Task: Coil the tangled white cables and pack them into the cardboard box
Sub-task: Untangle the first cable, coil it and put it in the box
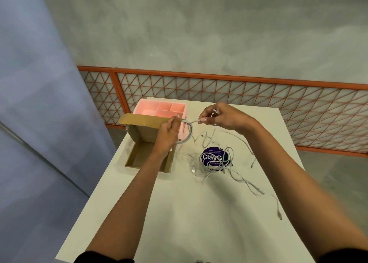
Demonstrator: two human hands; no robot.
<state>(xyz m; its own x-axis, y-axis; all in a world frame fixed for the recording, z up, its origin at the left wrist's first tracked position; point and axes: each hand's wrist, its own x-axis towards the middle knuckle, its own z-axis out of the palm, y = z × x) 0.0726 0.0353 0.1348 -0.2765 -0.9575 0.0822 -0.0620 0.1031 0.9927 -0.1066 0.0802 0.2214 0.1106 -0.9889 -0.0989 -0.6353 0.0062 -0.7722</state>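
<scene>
White cables (216, 163): plastic sheath, smooth, slight sheen. One plug (193, 170): bare metal, shiny. Brown box (142, 123): cardboard, matt, raw paper face, slightly fibrous. Pink tray (151, 106): plastic, smooth, satin finish. Off-white counter (199, 213): matt, smooth, even. Round sticker (211, 157): dark printed film, faintly glossy. Grey wall (199, 34): plaster-like, rough, mottled, matt. Orange lattice (239, 95): painted bars, look metal; pale frosted panel behind.

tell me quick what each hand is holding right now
Left hand: grips the white cable coil.
Right hand: pinches that cable's loose end.
</scene>
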